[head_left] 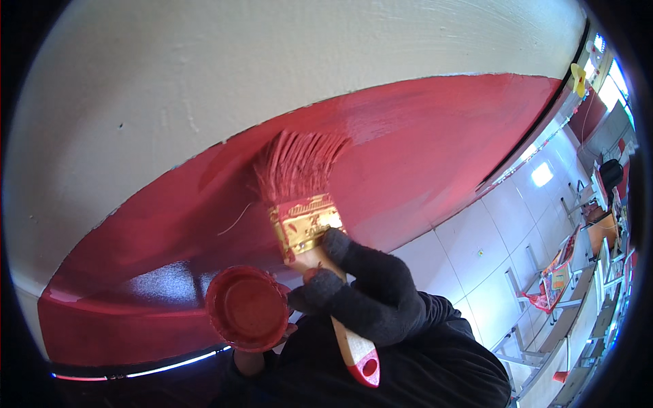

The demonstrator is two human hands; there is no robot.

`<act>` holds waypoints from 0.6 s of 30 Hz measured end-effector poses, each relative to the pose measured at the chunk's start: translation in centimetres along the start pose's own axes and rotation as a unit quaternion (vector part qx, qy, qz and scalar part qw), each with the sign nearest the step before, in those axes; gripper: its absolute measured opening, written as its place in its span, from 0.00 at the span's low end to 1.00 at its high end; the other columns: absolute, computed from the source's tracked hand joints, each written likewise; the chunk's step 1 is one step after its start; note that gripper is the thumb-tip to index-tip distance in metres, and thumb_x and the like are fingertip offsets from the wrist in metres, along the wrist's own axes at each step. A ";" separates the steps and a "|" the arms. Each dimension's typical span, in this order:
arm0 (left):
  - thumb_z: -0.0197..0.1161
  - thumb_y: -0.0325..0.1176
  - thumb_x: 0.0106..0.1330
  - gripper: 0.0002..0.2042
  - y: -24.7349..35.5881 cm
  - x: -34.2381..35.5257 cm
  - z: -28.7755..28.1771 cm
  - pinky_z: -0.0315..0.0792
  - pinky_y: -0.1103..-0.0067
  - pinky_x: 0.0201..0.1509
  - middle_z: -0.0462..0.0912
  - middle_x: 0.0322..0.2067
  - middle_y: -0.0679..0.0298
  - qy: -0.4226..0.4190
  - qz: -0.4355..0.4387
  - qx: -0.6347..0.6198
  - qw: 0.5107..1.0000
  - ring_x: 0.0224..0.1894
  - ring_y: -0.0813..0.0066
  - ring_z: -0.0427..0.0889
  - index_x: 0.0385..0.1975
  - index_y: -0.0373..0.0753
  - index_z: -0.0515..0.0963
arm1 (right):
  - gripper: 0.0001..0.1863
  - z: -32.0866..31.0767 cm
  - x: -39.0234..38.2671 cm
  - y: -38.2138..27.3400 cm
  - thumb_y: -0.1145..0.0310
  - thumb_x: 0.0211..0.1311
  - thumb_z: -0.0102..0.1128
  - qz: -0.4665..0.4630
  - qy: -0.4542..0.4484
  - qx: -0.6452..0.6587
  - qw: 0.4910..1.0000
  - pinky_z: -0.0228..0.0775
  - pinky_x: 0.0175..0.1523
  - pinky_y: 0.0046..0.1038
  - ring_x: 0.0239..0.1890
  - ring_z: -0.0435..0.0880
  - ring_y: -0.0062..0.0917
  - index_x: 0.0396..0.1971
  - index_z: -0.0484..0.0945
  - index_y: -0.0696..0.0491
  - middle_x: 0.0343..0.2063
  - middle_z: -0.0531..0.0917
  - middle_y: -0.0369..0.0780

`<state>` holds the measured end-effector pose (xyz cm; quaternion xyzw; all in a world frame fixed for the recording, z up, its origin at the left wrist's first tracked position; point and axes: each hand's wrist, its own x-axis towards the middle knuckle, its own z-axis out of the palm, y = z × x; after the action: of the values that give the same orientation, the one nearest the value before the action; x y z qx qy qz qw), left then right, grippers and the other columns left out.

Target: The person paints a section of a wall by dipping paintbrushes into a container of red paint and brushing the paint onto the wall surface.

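Observation:
A wide paintbrush [309, 224] with a gold metal ferrule and a wooden handle, red at its end, is gripped by my right hand [377, 292], which wears a black glove. Its red-coated bristles [299, 163] are splayed against the red lower part of the wall [401, 163], just under the cream upper part [224, 68]. To the left of the brush handle, my left hand [249, 362] holds a small round red cup [213, 319] from below. Red paint [250, 309] shows inside it. Most of the left hand is hidden behind the cup; some fingertips show at its right side.
A dark strip [524, 156] borders the wall on the right. Pale floor tiles [456, 265] lie beyond. Several tables and chairs [578, 299] with metal legs stand at the right, with a red patterned bag [554, 275] among them. Shiny paint [166, 282] reflects light on the lower left wall.

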<state>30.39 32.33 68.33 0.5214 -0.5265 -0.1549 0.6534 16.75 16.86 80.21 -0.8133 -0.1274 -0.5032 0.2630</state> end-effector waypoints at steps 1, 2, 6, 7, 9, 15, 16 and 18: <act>0.72 0.39 0.37 0.45 0.1 -0.2 -0.2 0.62 0.72 0.57 0.63 0.51 0.64 0.005 0.001 0.001 1.000 0.54 0.69 0.64 0.58 0.47 0.51 | 0.17 0.2 -0.1 -0.2 0.79 0.50 0.57 -0.002 -0.002 0.003 1.000 0.73 0.42 0.33 0.35 0.80 0.40 0.42 0.72 0.66 0.38 0.73 0.58; 0.73 0.39 0.37 0.45 0.2 -0.4 -0.3 0.62 0.73 0.56 0.63 0.51 0.64 0.010 0.002 0.002 1.000 0.54 0.69 0.64 0.58 0.46 0.51 | 0.18 0.4 -0.2 -0.4 0.78 0.47 0.58 0.001 -0.018 0.022 1.000 0.73 0.41 0.33 0.34 0.79 0.42 0.42 0.72 0.65 0.39 0.72 0.60; 0.73 0.38 0.37 0.46 0.7 -1.3 -1.0 0.63 0.73 0.56 0.64 0.51 0.64 0.037 0.009 0.013 0.999 0.54 0.69 0.65 0.58 0.46 0.51 | 0.19 1.1 0.1 -0.6 0.78 0.44 0.59 -0.041 -0.078 0.066 0.994 0.73 0.40 0.34 0.35 0.79 0.45 0.41 0.73 0.63 0.41 0.70 0.63; 0.73 0.38 0.37 0.46 0.8 -1.4 -1.1 0.63 0.73 0.56 0.64 0.51 0.64 0.042 0.011 0.014 0.999 0.54 0.69 0.65 0.58 0.46 0.51 | 0.19 1.2 0.1 -0.7 0.78 0.44 0.59 -0.045 -0.080 0.068 0.993 0.73 0.40 0.34 0.35 0.79 0.45 0.41 0.73 0.63 0.41 0.70 0.63; 0.73 0.38 0.37 0.46 1.0 -1.6 -1.3 0.63 0.73 0.56 0.64 0.51 0.64 0.051 0.014 0.016 0.998 0.54 0.69 0.65 0.58 0.46 0.51 | 0.19 1.5 0.2 -1.2 0.79 0.44 0.58 -0.052 -0.075 0.087 0.992 0.73 0.41 0.32 0.35 0.79 0.43 0.41 0.73 0.63 0.42 0.70 0.61; 0.74 0.37 0.36 0.46 1.6 -2.5 -1.6 0.63 0.73 0.56 0.64 0.50 0.64 0.080 0.019 0.023 0.996 0.53 0.69 0.65 0.58 0.46 0.51 | 0.18 1.8 1.3 -1.3 0.78 0.49 0.58 0.027 -0.028 0.220 0.975 0.73 0.43 0.26 0.38 0.79 0.36 0.43 0.72 0.64 0.44 0.72 0.53; 0.74 0.37 0.36 0.46 1.7 -2.2 -1.5 0.63 0.73 0.56 0.64 0.50 0.64 0.074 0.021 0.015 0.997 0.53 0.69 0.65 0.58 0.46 0.51 | 0.16 1.3 1.5 -1.2 0.76 0.52 0.56 0.040 -0.022 0.199 0.979 0.75 0.37 0.29 0.34 0.80 0.37 0.42 0.71 0.64 0.40 0.73 0.52; 0.74 0.37 0.36 0.46 1.8 -2.1 -1.3 0.63 0.73 0.56 0.64 0.50 0.64 0.077 0.023 0.012 0.997 0.53 0.69 0.66 0.58 0.46 0.52 | 0.16 1.3 1.7 -1.1 0.74 0.52 0.57 0.061 0.020 0.204 0.977 0.75 0.36 0.28 0.33 0.80 0.37 0.42 0.71 0.64 0.39 0.73 0.51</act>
<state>30.06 35.37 68.85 0.5276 -0.4879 -0.0927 0.6892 17.96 18.37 81.58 -0.7385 -0.1726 -0.4657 0.4559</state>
